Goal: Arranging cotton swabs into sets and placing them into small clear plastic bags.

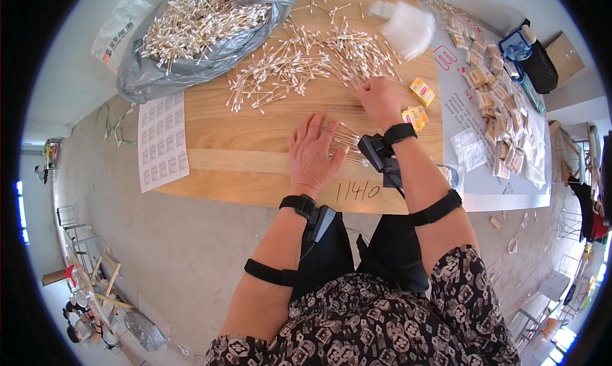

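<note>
My left hand (312,152) lies palm down on the wooden table, fingers stretched out and thumb apart. Beside its thumb and fingers rests a small bunch of cotton swabs (346,138), lying roughly parallel and partly hidden by the hand. At the near edge of a loose spread of cotton swabs (287,69), my right hand (381,103) has its fingers bent and closed on swabs; its fingertips are partly hidden. Small yellow boxes (422,92) and yellow printed cards (415,116) lie just right of that hand.
A grey plastic bag (223,63) full of swabs stands at the far left, above a printed sheet (164,143). Clear plastic bags (408,31) lie at the back. Many small packed boxes (500,104) cover the grey surface to the right. Handwriting marks the table's front edge.
</note>
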Demonstrator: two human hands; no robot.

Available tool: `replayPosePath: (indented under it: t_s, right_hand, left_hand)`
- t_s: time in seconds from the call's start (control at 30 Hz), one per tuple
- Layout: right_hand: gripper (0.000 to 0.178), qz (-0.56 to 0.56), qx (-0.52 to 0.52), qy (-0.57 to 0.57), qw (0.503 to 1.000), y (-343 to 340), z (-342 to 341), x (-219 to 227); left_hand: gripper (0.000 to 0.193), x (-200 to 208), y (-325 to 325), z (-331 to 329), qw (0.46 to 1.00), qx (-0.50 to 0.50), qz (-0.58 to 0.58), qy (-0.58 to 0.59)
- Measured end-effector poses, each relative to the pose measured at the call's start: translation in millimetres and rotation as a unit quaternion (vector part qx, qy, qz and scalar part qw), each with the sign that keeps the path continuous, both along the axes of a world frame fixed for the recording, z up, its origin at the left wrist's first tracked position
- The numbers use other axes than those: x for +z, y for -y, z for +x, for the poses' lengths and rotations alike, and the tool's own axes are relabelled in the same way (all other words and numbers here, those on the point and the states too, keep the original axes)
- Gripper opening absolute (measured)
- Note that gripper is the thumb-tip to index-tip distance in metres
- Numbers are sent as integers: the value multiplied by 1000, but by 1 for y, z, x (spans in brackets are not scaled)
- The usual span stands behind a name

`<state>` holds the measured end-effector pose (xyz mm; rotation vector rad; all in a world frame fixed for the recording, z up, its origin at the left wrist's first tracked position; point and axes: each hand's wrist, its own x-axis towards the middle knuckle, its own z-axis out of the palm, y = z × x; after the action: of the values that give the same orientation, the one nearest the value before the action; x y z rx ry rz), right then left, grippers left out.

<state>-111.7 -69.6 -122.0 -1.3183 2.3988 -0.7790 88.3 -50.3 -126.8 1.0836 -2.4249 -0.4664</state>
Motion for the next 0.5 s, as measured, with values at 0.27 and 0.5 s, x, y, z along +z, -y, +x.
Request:
replayPosePath:
  t_s: [0.27,0.5]
  right_hand:
    - [19,-80,-5,71,994,-16,-20,0]
    - [16,-112,15,-30,993,-3,6,-15]
  left_hand:
    - [52,0,3,1,1000,-6,-5,-1]
    - [53,0,2,-1,1000,-9,-7,-3]
